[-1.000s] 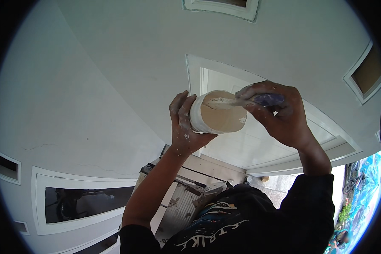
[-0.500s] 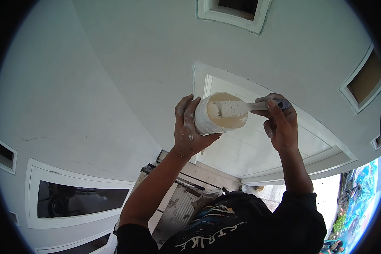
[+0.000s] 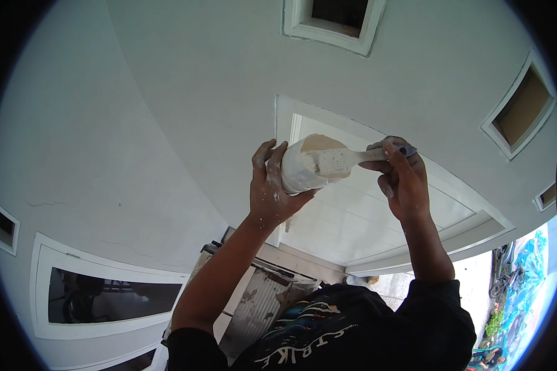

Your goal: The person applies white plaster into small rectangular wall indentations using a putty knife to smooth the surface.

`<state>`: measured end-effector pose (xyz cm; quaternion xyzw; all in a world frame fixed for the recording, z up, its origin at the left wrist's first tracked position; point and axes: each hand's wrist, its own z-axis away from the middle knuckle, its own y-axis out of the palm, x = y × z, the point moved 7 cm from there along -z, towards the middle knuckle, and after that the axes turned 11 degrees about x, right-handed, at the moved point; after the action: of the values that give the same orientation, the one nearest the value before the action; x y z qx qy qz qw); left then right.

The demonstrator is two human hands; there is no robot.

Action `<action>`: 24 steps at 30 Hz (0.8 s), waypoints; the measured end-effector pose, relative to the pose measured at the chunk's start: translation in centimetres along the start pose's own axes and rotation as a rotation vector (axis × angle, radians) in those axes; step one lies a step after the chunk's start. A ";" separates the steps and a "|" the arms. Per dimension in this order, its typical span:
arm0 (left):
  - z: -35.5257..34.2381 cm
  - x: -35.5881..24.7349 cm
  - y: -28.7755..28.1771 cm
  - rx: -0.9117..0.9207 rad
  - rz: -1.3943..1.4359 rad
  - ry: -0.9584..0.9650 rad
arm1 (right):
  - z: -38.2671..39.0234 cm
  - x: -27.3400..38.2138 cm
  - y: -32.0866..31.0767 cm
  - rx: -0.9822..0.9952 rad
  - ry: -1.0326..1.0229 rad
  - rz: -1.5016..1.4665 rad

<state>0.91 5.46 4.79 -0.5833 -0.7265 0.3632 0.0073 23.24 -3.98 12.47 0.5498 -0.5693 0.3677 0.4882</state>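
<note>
My left hand (image 3: pixel 272 185) is wrapped round the side of a white paint container (image 3: pixel 298 173), which tilts with its mouth to the right. Paint smears mark these fingers. In my right hand (image 3: pixel 405 176) is a paintbrush (image 3: pixel 334 162), pinched by its pale handle. The brush lies across the container's mouth, its bristle end over the cream-coloured inside. Whether the bristles touch paint I cannot tell.
Beyond my hands stands a white panelled door (image 3: pixel 328 216) in a pale wall (image 3: pixel 185 74). Small framed openings (image 3: pixel 337 15) are set in the wall. A dark window (image 3: pixel 114 297) is at lower left. Below my left arm is a corrugated, stained surface (image 3: pixel 254 303).
The container tips further to the right, so less of its inside shows. Both hands, the container and the brush sit slightly further left in the picture. The grips are the same.
</note>
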 end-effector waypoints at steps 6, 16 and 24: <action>0.0 -0.2 0.2 0.020 0.027 -0.037 | -0.2 -0.7 -1.1 -0.082 0.080 -0.093; 0.0 -0.1 -0.4 -0.058 0.074 -0.058 | -0.2 0.3 -0.3 -0.114 0.077 -0.140; 0.2 0.0 -0.5 -0.062 0.167 -0.061 | -0.4 0.9 0.0 -0.144 0.050 -0.221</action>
<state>0.40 5.32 4.92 -0.6302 -0.6863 0.3576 -0.0633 23.40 -3.81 13.41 0.5635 -0.5179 0.2834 0.5778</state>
